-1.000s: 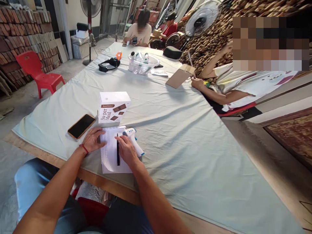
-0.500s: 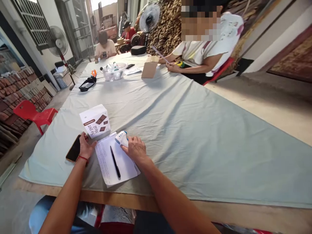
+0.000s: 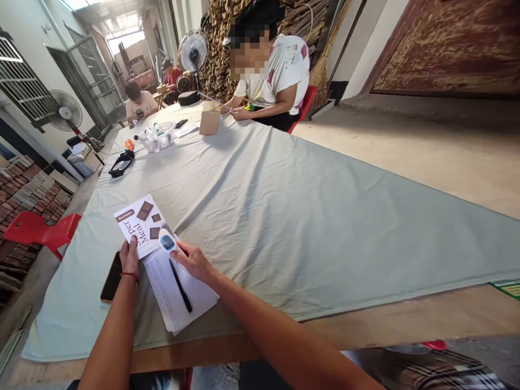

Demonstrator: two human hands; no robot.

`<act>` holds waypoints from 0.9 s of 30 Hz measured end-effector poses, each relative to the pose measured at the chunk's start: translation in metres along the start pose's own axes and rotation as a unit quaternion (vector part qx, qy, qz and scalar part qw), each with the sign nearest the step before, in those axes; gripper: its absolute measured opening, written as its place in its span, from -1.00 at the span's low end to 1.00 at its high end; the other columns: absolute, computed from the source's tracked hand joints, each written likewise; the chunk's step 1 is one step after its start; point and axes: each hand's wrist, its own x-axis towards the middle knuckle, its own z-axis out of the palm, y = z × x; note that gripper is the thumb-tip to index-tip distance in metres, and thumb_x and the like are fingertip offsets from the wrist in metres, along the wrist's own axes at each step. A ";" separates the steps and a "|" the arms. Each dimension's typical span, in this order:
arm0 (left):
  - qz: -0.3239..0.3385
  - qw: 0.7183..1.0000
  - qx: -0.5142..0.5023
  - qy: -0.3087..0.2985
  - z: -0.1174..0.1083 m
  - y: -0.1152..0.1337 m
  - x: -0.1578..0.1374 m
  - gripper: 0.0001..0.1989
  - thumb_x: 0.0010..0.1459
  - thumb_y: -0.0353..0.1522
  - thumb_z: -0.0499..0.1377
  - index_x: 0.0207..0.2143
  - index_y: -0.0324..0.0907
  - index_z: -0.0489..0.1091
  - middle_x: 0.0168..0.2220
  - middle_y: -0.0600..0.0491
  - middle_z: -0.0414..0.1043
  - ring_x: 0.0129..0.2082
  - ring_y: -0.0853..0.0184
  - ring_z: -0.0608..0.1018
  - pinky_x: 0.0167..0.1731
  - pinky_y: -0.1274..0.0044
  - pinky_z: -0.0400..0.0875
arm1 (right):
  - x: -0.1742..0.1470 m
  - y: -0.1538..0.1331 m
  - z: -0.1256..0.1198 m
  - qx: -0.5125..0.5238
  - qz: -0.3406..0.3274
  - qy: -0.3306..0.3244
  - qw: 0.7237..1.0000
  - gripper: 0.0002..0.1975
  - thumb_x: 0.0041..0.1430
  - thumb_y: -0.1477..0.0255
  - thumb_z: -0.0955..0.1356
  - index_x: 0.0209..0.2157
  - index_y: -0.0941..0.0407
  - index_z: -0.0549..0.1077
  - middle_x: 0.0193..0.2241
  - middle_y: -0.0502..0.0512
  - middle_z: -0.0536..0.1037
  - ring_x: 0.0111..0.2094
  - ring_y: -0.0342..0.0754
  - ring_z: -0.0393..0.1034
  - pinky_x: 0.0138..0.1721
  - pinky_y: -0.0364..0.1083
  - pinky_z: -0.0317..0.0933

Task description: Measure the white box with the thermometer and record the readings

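My left hand (image 3: 130, 259) is closed on the lower edge of a white box (image 3: 136, 221) printed with brown squares and "Meal". In my right hand (image 3: 194, 261) is a white and blue handheld thermometer (image 3: 167, 241), its small screen facing up, close to the box's right side. Below both hands lies a stack of papers (image 3: 164, 298) with rows of writing, and a black pen (image 3: 181, 287) rests across it. A dark phone (image 3: 110, 281) is beside my left wrist, partly covered by that arm.
A pale cloth (image 3: 325, 227) covers the long table. Farther off are a black strap-like item (image 3: 121, 163), a clear basin (image 3: 156, 142) with bottles and a cardboard box (image 3: 209, 122). A person (image 3: 280, 81) sits at the right side; a red chair (image 3: 40, 233) stands left.
My left hand has moved from beside the phone onto the white box. The thermometer has been raised off the papers and turned screen up. The view has shifted right.
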 end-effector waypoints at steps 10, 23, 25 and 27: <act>0.128 0.976 0.171 -0.036 -0.001 -0.011 -0.026 -0.42 0.12 0.14 0.13 -0.14 -0.17 0.46 -0.18 -0.09 0.57 -0.16 0.11 0.56 -0.11 0.33 0.43 | -0.002 -0.004 -0.002 0.057 0.109 -0.017 0.992 -0.73 0.01 0.18 0.34 -0.53 0.09 0.36 -0.61 -0.12 0.30 -0.53 -0.18 0.16 -0.45 -0.17 0.11; 0.162 0.972 0.156 -0.067 0.003 -0.006 -0.037 -0.45 0.15 0.10 0.14 -0.08 -0.16 0.37 -0.12 -0.11 0.53 -0.11 0.12 0.56 -0.10 0.33 0.45 | -0.003 0.004 -0.001 0.034 0.097 -0.002 0.995 -0.73 0.01 0.19 0.39 -0.38 0.12 0.47 -0.55 -0.09 0.44 -0.47 -0.14 0.30 -0.39 -0.17 0.20; 0.145 0.976 0.146 -0.077 0.003 -0.007 -0.037 -0.42 0.08 0.10 0.21 -0.08 -0.16 0.35 -0.10 -0.11 0.53 -0.10 0.12 0.56 -0.08 0.32 0.46 | -0.003 0.003 0.000 0.032 0.110 -0.006 0.993 -0.74 0.01 0.20 0.38 -0.38 0.12 0.46 -0.56 -0.09 0.42 -0.48 -0.14 0.28 -0.40 -0.16 0.19; 0.128 0.978 0.141 -0.085 0.003 -0.008 -0.037 -0.41 0.01 0.08 0.27 -0.08 -0.15 0.33 -0.09 -0.10 0.53 -0.10 0.12 0.57 -0.06 0.31 0.46 | -0.004 0.002 0.001 0.032 0.125 -0.010 0.992 -0.74 0.01 0.19 0.37 -0.39 0.11 0.44 -0.57 -0.10 0.39 -0.48 -0.14 0.27 -0.39 -0.15 0.18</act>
